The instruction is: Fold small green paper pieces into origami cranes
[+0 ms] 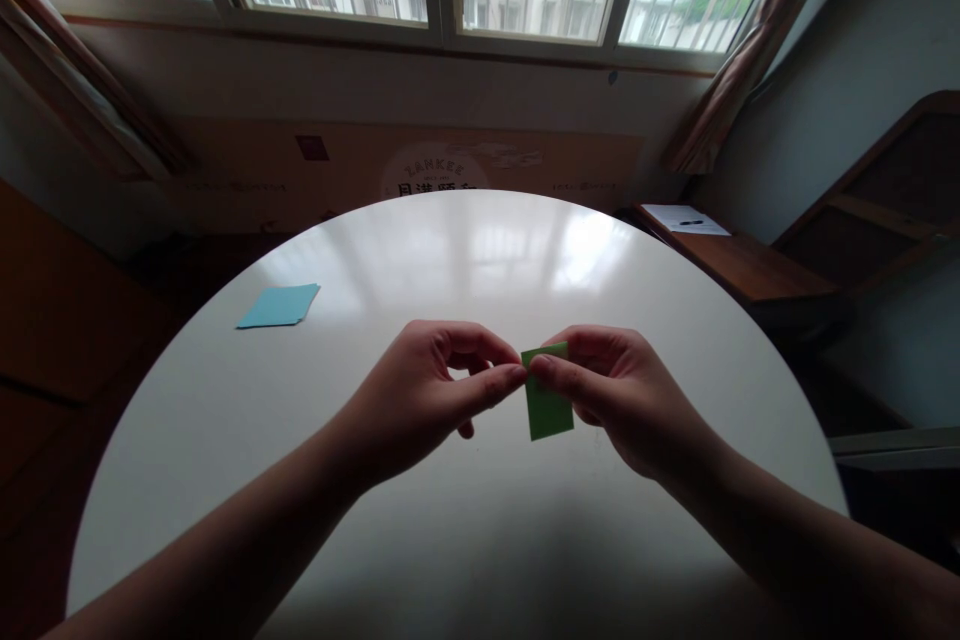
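Observation:
A small green piece of paper (551,412) is held up above the white table, its long side roughly upright. My right hand (611,385) pinches it from the right, with the thumb across its front near the top. From the other side, my left hand (442,375) has thumb and index finger pinched together at the paper's left edge. The remaining left fingers curl loosely below. Over to the left on the table lies a small stack of light blue paper sheets (279,306), slightly fanned.
The round white table (480,270) fills the middle of the view. A wooden side table (780,270) on the right carries a white paper (679,219) with a dark pen (691,223). Behind stands a large printed cardboard box (247,160) under the windows.

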